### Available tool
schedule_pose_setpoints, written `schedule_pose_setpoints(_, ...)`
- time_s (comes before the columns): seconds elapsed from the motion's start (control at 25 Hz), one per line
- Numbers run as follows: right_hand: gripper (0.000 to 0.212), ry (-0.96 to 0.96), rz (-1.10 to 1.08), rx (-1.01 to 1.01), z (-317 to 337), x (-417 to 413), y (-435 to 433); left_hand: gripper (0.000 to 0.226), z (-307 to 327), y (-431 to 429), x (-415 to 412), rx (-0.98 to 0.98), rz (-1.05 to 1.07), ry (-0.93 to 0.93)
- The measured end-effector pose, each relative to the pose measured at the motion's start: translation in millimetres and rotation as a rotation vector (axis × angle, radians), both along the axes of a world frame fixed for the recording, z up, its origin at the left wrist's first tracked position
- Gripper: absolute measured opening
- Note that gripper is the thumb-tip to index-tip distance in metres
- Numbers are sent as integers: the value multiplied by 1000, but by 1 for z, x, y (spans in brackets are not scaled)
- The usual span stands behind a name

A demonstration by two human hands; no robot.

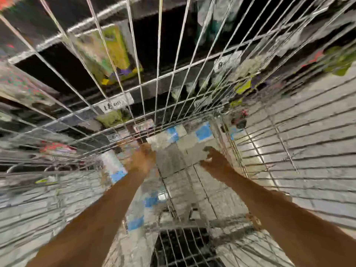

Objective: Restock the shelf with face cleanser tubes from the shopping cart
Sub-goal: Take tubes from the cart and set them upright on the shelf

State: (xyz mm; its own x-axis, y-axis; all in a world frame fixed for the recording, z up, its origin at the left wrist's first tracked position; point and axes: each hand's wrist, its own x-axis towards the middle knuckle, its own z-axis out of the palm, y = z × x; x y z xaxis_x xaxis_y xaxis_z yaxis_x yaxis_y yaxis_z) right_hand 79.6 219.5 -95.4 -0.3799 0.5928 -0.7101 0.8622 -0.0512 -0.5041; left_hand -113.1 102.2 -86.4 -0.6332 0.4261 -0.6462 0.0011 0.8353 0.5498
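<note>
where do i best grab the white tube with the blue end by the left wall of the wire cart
The white tube with the blue end: likely round its white middle, from above, since the silver wire cart walls close off its sides. Blur hides its shape.

Both bare arms reach down into the wire shopping cart (289, 143) — the left hand (143, 158) and right hand (213, 158) are low among white-and-blue face cleanser tubes (203, 132). Blur hides the fingers. Beyond the mesh stands a shelf (48, 43) with a price label (115, 104).

Silver wire cart (174, 73), blue-and-white tubes (174, 134)
</note>
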Motion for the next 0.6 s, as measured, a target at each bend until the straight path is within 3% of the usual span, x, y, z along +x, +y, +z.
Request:
schedule_pose_setpoints(0.12,63,70,63,120,-41,-19,18,44,-39,14,-6,-1,70,57)
schedule_pose_setpoints(0.24,72,42,151,116,-71,-39,29,46,-67,26,-10,-19,69,112)
schedule_pose_setpoints(0.4,66,-48,154,133,-90,-52,23,67,-95,41,-15,-259,-16,177)
schedule_pose_setpoints(0.6,42,-152,131,286,-86,-53,8,67,-106,34,-1,-136,130,202)
